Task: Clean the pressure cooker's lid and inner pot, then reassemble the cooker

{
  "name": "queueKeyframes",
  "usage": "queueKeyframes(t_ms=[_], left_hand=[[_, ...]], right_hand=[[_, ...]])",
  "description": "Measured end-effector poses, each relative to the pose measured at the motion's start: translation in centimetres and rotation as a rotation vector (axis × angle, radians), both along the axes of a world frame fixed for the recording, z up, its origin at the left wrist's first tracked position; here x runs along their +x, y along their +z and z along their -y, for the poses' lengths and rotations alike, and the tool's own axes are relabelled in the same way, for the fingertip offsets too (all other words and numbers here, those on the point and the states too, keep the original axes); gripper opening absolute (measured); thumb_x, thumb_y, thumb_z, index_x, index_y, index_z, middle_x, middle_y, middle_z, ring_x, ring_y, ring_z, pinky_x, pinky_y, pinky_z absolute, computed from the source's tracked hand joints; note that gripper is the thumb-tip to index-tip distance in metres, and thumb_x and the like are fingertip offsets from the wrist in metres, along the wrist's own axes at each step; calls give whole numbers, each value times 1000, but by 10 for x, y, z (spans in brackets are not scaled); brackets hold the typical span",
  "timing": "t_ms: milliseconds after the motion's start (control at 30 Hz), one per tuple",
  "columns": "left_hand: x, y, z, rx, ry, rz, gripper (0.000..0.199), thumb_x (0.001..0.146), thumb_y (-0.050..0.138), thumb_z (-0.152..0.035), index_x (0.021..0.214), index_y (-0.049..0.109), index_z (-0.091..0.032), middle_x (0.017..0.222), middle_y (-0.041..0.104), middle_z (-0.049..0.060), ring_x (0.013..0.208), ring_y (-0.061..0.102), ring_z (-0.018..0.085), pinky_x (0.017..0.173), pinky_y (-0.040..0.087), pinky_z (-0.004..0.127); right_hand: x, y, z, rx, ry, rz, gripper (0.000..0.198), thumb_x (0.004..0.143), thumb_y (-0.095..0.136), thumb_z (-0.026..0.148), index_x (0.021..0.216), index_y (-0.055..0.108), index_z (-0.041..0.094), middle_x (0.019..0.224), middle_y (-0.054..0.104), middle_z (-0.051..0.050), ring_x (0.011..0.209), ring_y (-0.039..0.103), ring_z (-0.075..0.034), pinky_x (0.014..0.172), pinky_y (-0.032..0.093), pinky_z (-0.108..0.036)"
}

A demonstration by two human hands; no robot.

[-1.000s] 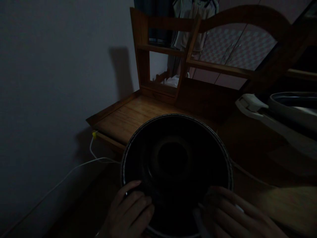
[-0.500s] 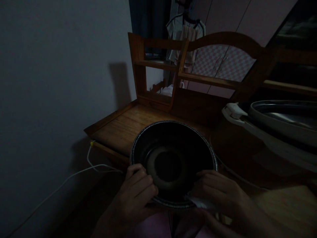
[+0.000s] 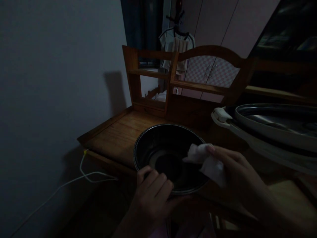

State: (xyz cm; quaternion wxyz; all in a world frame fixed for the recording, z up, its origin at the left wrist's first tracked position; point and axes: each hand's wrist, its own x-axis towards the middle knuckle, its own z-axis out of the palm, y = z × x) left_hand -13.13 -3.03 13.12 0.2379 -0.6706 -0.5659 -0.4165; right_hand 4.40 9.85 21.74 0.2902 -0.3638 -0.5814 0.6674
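A round black pot with a pale ring on its inner bottom sits at the front of the wooden desk. My left hand is closed over its near rim, the fingers curled inside and the thumb outside. Above the right side of the pot, my right hand pinches a crumpled white tissue between thumb and fingers. Part of the tissue overlaps the pot's right rim in view. I cannot tell whether it touches the pot.
The desk carries a wooden shelf rack at its back. To the right stands a large pale electric cooker with a lid. A white cable hangs at the left by the wall. The room is dim.
My right hand has come off the pot's right rim and lifted up and to the right with the tissue. My left hand still grips the rim. The camera view has shifted.
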Motion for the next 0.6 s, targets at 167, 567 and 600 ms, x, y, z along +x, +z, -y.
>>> queueKeyframes(t_ms=[167,567,600], left_hand=[[13,-6,-20,23,60,-30,27,86,74,-38,79,57,-19,66,56,-3,70,52,15,91,37,38],[-4,-16,-35,34,23,-117,21,89,71,-32,82,57,-19,69,57,-4,70,55,15,90,38,36],[-3,-16,-36,34,34,-115,21,90,70,-32,81,56,-19,68,57,-4,70,55,15,90,38,37]], right_hand=[[-2,12,-21,-386,-78,-204,26,99,58,35,113,73,19,92,77,-5,80,73,-20,73,59,-25],[7,10,-18,-419,98,-281,28,97,59,41,104,71,17,96,77,-6,82,74,-20,75,58,-26],[7,10,-17,-387,97,-258,27,96,60,42,101,72,17,95,77,-6,81,74,-20,73,58,-25]])
